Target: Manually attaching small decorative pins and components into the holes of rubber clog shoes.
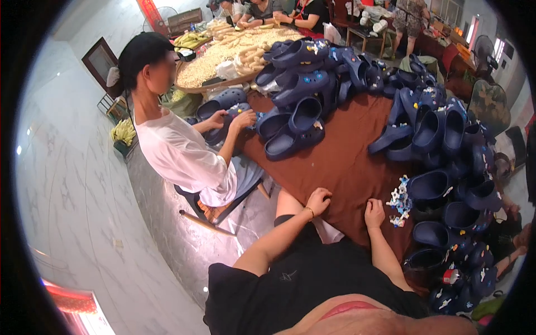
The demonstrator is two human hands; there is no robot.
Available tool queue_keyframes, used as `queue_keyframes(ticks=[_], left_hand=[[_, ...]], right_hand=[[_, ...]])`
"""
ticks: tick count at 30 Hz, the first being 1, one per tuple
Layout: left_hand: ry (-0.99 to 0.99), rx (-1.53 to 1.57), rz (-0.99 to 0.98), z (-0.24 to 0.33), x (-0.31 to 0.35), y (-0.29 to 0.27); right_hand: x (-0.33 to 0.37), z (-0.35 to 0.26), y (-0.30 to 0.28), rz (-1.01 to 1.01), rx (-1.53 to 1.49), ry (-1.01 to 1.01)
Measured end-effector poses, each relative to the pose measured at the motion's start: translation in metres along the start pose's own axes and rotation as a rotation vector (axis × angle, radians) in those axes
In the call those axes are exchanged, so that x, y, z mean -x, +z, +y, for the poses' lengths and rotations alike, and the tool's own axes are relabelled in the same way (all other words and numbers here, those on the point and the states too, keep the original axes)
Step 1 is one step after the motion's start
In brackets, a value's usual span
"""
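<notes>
My left hand (319, 202), with a thin gold-coloured bracelet at the wrist, rests on the near edge of the brown cloth (349, 146). Its fingers are loosely bent, with no object visible in them. On the same cloth, a little to the right, lies my right hand (374, 214), fingers also relaxed and nothing visible in them. Just beyond it is a small heap of white and blue shoe charms (400, 200). Navy clogs (429, 183), many dotted with coloured charms, line the right side of the table. Another pile of navy clogs (301, 84) stands at the far side.
At the left a seated person (181, 151) in a white top handles a clog with both hands. Behind the clogs, a wide round tray (195, 75) bears pale kernels and cobs, with several people seated beyond. A bottle (451, 276) lies among clogs at lower right.
</notes>
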State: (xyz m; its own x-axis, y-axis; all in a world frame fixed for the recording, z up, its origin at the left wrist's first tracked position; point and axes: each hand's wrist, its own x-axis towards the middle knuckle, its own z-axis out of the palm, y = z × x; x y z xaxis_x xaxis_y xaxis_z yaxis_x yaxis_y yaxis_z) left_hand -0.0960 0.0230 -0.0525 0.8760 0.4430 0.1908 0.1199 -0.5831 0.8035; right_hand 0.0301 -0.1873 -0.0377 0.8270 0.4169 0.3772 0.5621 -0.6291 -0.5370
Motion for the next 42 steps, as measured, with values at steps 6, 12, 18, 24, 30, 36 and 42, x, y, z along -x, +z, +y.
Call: queue_keyframes(ticks=[6,12,18,24,30,36,42], left_hand=[[-0.638,1.181,-0.228,0.022,-0.055,-0.057],[0.124,1.903,-0.029,0.147,-0.167,-0.259],[0.296,1.157,-0.03,0.246,-0.117,-0.277],[0.844,-0.425,0.066,0.328,-0.04,-0.255],[0.96,-0.617,0.11,0.382,0.007,-0.25],[0.609,-0.666,0.068,0.446,0.014,-0.234],[0.669,-0.378,-0.056,0.438,0.003,-0.227]], right_hand=[[-0.003,-0.001,0.001,0.013,-0.015,-0.029],[-0.004,0.005,0.005,-0.014,-0.023,-0.01],[-0.002,0.008,0.003,0.002,-0.063,0.001],[0.003,0.009,0.002,-0.004,-0.069,0.003],[-0.003,-0.005,-0.012,-0.004,-0.065,0.009],[-0.004,0.004,-0.005,0.041,-0.065,-0.016],[0.003,0.002,0.007,-0.082,0.049,-0.006]])
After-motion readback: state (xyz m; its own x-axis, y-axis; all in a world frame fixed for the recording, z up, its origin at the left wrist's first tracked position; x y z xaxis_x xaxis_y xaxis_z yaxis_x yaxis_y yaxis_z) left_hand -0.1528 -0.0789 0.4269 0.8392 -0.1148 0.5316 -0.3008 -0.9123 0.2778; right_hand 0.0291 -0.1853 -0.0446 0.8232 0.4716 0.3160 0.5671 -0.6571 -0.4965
